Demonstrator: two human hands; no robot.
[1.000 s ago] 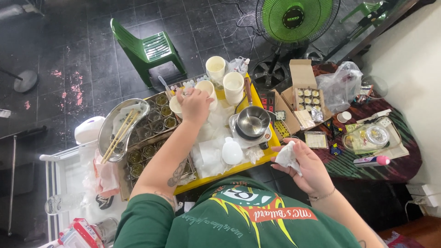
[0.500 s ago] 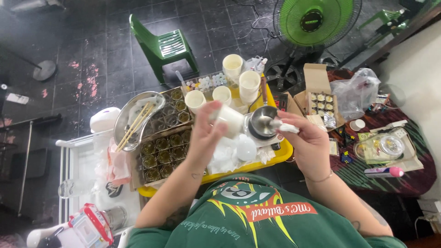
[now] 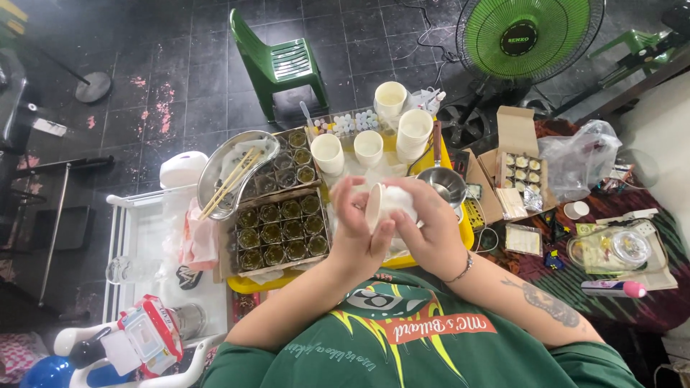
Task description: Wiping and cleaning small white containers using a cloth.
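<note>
My left hand (image 3: 354, 230) grips a cream-coloured cup (image 3: 374, 208) tipped on its side, its mouth turned toward my right hand. My right hand (image 3: 428, 230) presses a crumpled white tissue (image 3: 397, 200) into the cup's mouth. Both hands meet above the yellow tray (image 3: 244, 284), in front of a small steel pot (image 3: 440, 181). More cream cups (image 3: 328, 153) stand upright behind the hands, some stacked (image 3: 415, 133).
Two boxes of small glass jars (image 3: 279, 233) sit left of my hands, beside a steel dish with wooden sticks (image 3: 228, 178). An open carton (image 3: 519, 165), a plastic bag (image 3: 582, 158) and a clear container (image 3: 611, 248) lie right. A green chair (image 3: 277, 65) and fan (image 3: 528, 32) stand behind.
My left hand picked a cup from the row and drew it toward me. My right hand came over with the tissue and now pushes it into the cup.
</note>
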